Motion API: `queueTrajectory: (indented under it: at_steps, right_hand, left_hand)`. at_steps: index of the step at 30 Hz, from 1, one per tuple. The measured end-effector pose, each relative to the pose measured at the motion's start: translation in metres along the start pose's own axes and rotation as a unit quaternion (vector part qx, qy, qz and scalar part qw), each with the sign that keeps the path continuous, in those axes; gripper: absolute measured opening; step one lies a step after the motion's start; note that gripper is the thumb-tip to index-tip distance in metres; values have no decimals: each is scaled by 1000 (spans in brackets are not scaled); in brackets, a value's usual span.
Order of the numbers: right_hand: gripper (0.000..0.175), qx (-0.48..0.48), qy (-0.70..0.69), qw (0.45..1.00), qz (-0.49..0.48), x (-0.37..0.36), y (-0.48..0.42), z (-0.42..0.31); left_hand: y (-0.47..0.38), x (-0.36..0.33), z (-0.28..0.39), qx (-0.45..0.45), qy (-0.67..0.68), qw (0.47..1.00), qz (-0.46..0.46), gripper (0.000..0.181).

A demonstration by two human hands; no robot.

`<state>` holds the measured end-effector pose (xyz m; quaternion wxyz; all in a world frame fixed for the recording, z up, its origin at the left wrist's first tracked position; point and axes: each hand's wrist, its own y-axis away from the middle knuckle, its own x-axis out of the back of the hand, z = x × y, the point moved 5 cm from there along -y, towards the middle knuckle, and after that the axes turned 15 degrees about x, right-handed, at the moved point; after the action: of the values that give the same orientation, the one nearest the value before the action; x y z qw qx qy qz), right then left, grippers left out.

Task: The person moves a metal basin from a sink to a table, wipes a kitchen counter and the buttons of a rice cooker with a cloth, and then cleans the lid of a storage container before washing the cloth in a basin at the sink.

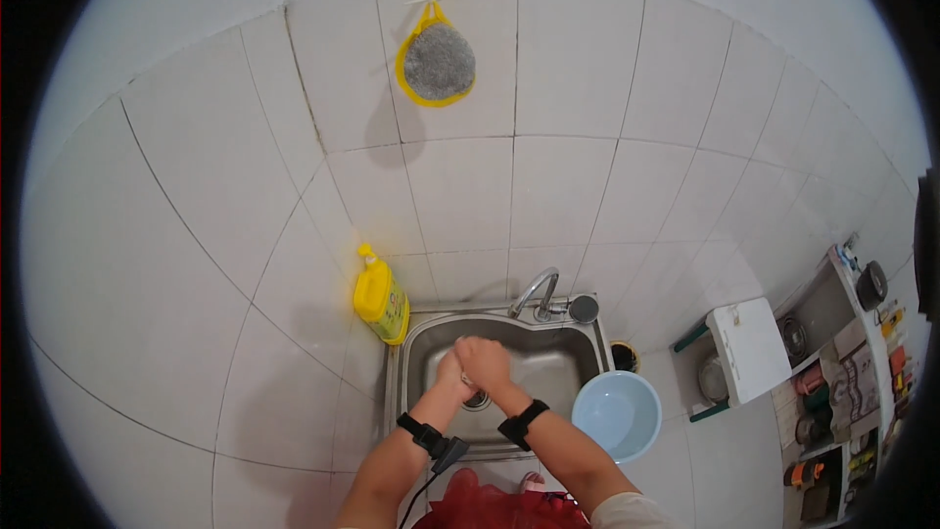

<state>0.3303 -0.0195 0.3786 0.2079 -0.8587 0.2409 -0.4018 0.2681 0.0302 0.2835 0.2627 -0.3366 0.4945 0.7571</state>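
Both hands meet over the left half of a stainless steel sink (551,389). My right hand (486,364) is curled against the upper side of my left hand (449,375), and the fingers are slightly blurred. A small whitish patch shows between the palms; whether it is foam or an object I cannot tell. Just below them lies the drain (477,400), partly hidden by the wrists. A chrome gooseneck faucet (543,294) rises from the back rim, right of the hands, with no water visible at its spout. Black straps circle both wrists, the left with a cabled device.
A yellow pump bottle (380,301) stands at the sink's back left corner. Right of the sink is a light blue plastic basin (617,415). A scrubbing pad (438,62) hangs on the tiled wall. Farther right are a white-topped stool (749,345) and a loaded shelf (844,382).
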Motion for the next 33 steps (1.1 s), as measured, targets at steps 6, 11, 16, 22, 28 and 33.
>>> queueTrajectory:
  at_steps: [6,11,16,22,28,33]
  right_hand:
    - [38,-8,-7,1000,-8,9,-7,8]
    - [40,57,-19,997,-55,-4,-1,-40]
    - [37,-7,3,1000,-3,12,-5,17]
    - [36,25,-14,1000,3,1,-7,11]
    - [37,22,-48,998,-17,-10,-1,-3]
    - [36,-68,-48,996,-40,-7,-7,30]
  left_hand:
    - [7,-13,-15,278,31,894,-351,28]
    - [-12,35,16,-82,-68,990,-91,26]
    - [15,-32,-13,32,-46,992,112,29]
    - [17,-21,-7,15,-77,995,55,25]
    - [9,-9,2,-8,-24,999,-21,23]
    - [21,8,3,97,-124,987,-21,29]
